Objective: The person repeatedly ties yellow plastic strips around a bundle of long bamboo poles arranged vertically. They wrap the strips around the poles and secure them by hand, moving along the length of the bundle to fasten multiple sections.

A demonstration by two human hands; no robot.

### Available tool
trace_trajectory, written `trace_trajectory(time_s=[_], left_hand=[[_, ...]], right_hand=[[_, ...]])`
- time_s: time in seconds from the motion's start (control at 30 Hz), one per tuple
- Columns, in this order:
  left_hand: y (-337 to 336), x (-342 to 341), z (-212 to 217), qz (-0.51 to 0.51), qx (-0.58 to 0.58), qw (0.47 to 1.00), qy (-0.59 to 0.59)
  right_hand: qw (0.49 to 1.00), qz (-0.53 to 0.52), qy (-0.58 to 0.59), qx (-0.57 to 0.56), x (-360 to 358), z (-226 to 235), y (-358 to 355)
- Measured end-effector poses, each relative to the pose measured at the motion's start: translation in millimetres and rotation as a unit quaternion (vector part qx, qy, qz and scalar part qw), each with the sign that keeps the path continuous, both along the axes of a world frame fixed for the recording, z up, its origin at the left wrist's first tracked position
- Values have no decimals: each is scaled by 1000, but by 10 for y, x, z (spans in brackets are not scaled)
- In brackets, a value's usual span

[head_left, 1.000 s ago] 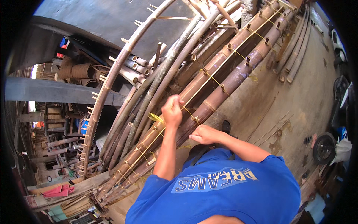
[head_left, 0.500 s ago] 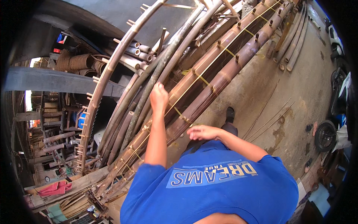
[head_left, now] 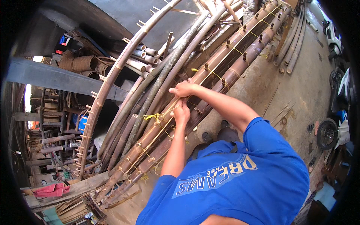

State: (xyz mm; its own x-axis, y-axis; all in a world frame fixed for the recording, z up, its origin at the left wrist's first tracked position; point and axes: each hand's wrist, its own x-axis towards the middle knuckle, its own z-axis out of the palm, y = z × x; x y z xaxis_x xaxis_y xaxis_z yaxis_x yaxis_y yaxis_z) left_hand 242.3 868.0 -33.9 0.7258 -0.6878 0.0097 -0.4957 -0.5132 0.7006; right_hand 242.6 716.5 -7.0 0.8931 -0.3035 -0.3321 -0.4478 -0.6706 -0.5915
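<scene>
Two long brown bamboo poles run diagonally side by side, a far one (head_left: 217,63) and a near one (head_left: 233,72). Short wooden pegs (head_left: 244,56) stick out of them, and yellow cord (head_left: 214,73) crosses the gap between them. Over the far pole, my right hand (head_left: 184,89) is closed, its thumb pointing left. Just below it, almost touching, my left hand (head_left: 181,113) has its fingers pressed together against the same pole. Whatever lies in either hand is too small or hidden to make out. A loose yellow cord end (head_left: 153,116) hangs left of my left hand.
Beyond the poles, a curved pegged bamboo piece (head_left: 102,90) rises on the left, with more bamboo lengths (head_left: 161,77) stacked beside it. Several poles (head_left: 296,45) lie on the concrete floor (head_left: 258,90) at the far right. A wheel (head_left: 327,135) stands at the right edge.
My right hand has moved up and left from near my waist to the far pole. My left hand has shifted right and down, bringing both hands together. The view has shifted slightly.
</scene>
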Motion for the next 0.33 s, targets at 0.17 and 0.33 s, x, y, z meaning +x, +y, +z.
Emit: trace_trajectory(time_s=[0.17,0.33], left_hand=[[239,204,-507,-1,-44,999,6],[-34,147,17,7,-85,992,97]], right_hand=[[910,176,-272,258,-917,596,356],[922,159,-346,71,-1646,-462,863]])
